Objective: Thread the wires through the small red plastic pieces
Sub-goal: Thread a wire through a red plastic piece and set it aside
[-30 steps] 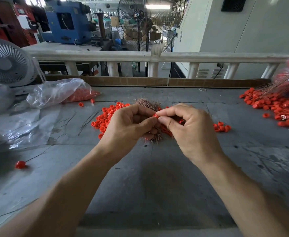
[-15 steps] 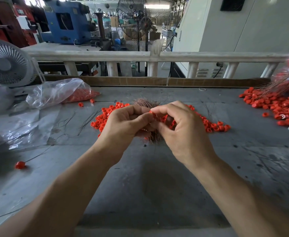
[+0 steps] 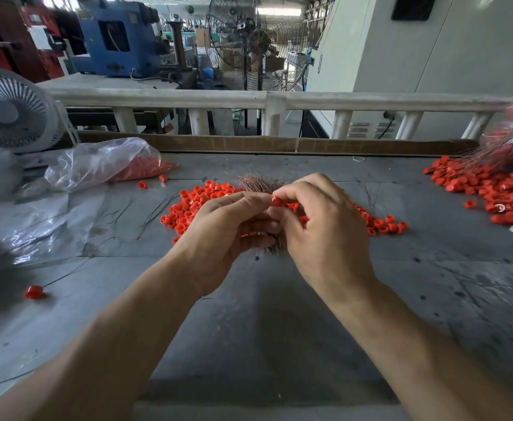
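Red piece [image 3: 277, 202] between both hands

No legible text, label, brand, number or sign can be made out anywhere; markings on the background machines are too blurred to be read.

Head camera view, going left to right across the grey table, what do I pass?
White table fan → clear plastic bag of red pieces → centre pile of small red plastic pieces → hands, left then right → right-hand heap of red pieces.
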Demonstrator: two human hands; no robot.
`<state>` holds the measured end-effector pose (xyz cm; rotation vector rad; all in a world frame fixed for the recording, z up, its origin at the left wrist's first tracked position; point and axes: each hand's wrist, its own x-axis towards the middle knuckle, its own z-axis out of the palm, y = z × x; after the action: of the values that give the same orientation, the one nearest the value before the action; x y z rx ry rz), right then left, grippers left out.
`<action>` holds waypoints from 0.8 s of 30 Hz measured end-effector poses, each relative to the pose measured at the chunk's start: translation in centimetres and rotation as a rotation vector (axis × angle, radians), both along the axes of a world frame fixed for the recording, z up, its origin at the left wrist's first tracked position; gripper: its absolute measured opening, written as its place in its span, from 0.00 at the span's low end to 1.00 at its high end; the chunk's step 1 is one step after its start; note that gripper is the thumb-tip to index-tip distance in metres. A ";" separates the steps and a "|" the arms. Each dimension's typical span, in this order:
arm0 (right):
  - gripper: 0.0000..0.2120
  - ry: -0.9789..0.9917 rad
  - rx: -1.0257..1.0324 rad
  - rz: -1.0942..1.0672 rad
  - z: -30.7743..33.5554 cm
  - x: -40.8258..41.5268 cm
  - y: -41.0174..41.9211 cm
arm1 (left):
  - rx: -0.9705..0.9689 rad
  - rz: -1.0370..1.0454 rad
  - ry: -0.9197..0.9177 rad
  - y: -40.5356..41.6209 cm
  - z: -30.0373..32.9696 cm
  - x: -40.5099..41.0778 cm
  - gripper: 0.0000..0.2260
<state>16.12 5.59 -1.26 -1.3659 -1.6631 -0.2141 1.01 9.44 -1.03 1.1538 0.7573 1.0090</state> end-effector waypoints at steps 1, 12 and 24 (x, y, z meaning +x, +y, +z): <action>0.04 0.000 0.005 0.000 0.0 0.0 0.0 | -0.004 -0.003 0.000 0.0 0.0 0.0 0.08; 0.05 0.003 -0.010 -0.017 0.0 0.1 0.1 | -0.004 -0.028 0.016 -0.3 0.2 0.0 0.14; 0.04 0.007 0.009 0.070 0.0 0.4 0.1 | -0.037 -0.037 -0.024 -0.2 0.0 -0.1 0.10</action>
<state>16.53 5.68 -1.25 -1.2975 -1.6988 -0.1757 0.95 9.26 -1.00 1.1181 0.7298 0.9731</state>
